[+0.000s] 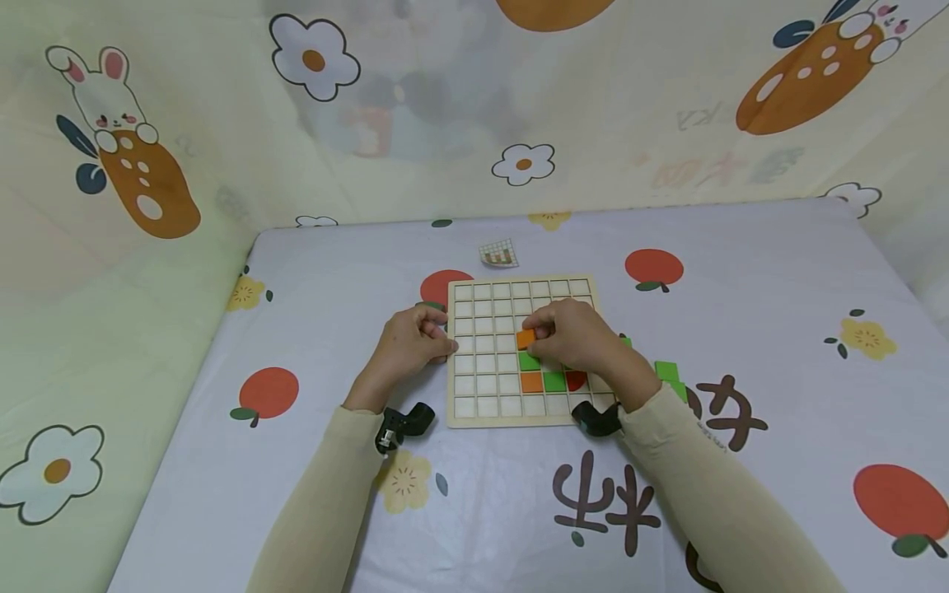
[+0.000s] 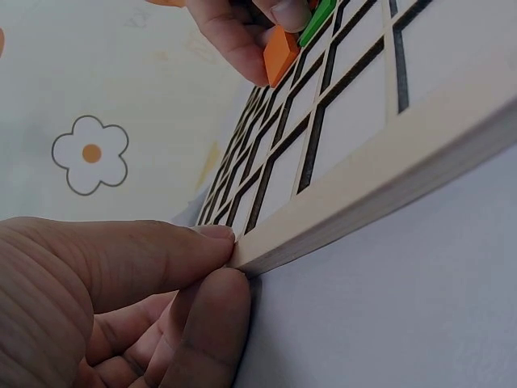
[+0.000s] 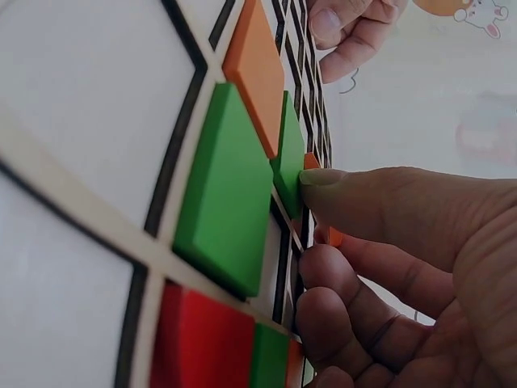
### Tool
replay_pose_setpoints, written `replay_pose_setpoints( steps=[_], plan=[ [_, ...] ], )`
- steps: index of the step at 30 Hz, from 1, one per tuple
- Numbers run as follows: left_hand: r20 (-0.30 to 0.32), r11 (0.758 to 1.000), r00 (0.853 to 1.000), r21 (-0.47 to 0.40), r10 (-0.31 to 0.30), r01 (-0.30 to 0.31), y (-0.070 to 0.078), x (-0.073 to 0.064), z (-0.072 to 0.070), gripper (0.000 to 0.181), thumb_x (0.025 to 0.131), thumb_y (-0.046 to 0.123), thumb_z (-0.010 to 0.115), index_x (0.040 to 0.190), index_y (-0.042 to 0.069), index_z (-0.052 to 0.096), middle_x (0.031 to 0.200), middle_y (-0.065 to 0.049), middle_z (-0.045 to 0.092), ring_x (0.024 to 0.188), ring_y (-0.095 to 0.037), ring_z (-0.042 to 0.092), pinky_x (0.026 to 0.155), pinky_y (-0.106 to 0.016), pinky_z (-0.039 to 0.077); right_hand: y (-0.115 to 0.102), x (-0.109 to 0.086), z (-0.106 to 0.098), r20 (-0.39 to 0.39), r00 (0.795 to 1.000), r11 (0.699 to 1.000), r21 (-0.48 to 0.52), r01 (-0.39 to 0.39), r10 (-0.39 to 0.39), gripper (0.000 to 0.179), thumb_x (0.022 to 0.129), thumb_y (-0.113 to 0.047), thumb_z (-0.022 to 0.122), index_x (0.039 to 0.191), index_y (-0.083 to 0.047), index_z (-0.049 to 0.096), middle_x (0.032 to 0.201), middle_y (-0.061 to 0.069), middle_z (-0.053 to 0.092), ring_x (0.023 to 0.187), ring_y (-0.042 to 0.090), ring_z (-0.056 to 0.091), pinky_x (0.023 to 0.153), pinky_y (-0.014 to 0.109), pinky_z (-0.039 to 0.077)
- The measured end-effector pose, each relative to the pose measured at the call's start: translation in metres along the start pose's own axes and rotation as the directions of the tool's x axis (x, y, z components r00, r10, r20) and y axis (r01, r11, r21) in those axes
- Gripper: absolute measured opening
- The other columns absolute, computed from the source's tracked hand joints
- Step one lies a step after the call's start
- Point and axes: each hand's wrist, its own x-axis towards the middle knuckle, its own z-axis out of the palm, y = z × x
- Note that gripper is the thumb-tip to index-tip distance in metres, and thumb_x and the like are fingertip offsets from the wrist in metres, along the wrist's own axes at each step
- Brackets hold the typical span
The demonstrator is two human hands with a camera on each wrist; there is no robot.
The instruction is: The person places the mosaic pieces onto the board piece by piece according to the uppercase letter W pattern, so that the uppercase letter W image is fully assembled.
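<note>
A pale wooden grid board lies on the table, its cells white. My left hand grips the board's left edge; in the left wrist view, the thumb is on the rim and a curled finger lies against the side. Over the middle of the grid, my right hand pinches a small orange square tile, tilted in the left wrist view. Just below it sit a green tile and another orange tile, then a green tile and a red tile. My right hand hides part of the grid.
Loose green tiles lie on the table right of the board, partly behind my right forearm. A small patterned paper card lies beyond the board's far edge. A printed cloth wall rises behind the table.
</note>
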Motion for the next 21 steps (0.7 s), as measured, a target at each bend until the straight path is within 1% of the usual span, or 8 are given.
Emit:
replay_pose_setpoints(
  steps=[8,14,18,21],
  plan=[
    [0.003,1.000,1.000,-0.007,0.005,-0.005,0.0005,-0.0002,-0.0002,0.039,0.089,0.005,0.080,0.125,-0.002,0.065,0.088,-0.009,0.070,0.067,-0.014,0.067,0.065,-0.025,0.049,0.0019,-0.0002,-0.0001,0.002,1.000,1.000,0.010,0.003,-0.003,0.033,0.089,-0.006,0.077,0.123,-0.003,0.076,0.093,0.005,0.069,0.091,0.022,0.059,0.082,0.035,0.046],
    [0.004,1.000,1.000,-0.009,0.006,-0.006,0.0012,-0.0013,-0.0007,0.040,0.089,0.005,0.080,0.125,-0.002,0.065,0.087,-0.008,0.070,0.067,-0.014,0.067,0.065,-0.026,0.049,0.0011,-0.0009,0.0000,0.004,1.000,1.000,0.018,-0.010,0.010,0.034,0.089,-0.006,0.077,0.123,-0.003,0.075,0.095,0.005,0.068,0.092,0.022,0.058,0.083,0.035,0.046],
    [0.002,1.000,1.000,-0.014,0.003,-0.003,-0.0017,0.0006,0.0001,0.039,0.088,0.005,0.080,0.124,-0.001,0.065,0.087,-0.007,0.070,0.067,-0.013,0.067,0.065,-0.025,0.051,0.0012,-0.0031,-0.0006,-0.001,1.000,0.999,0.026,0.022,-0.022,0.036,0.087,-0.006,0.077,0.123,-0.002,0.075,0.097,0.007,0.069,0.094,0.023,0.059,0.083,0.036,0.047],
    [-0.002,1.000,1.000,-0.016,0.002,-0.002,-0.0034,0.0022,0.0005,0.038,0.088,0.005,0.080,0.123,-0.001,0.066,0.087,-0.007,0.070,0.067,-0.013,0.067,0.065,-0.025,0.051,0.0018,-0.0068,-0.0014,-0.010,0.999,0.998,0.040,0.053,-0.052,0.038,0.088,-0.007,0.076,0.125,-0.001,0.074,0.104,0.009,0.070,0.097,0.025,0.060,0.085,0.038,0.049]
  ],
)
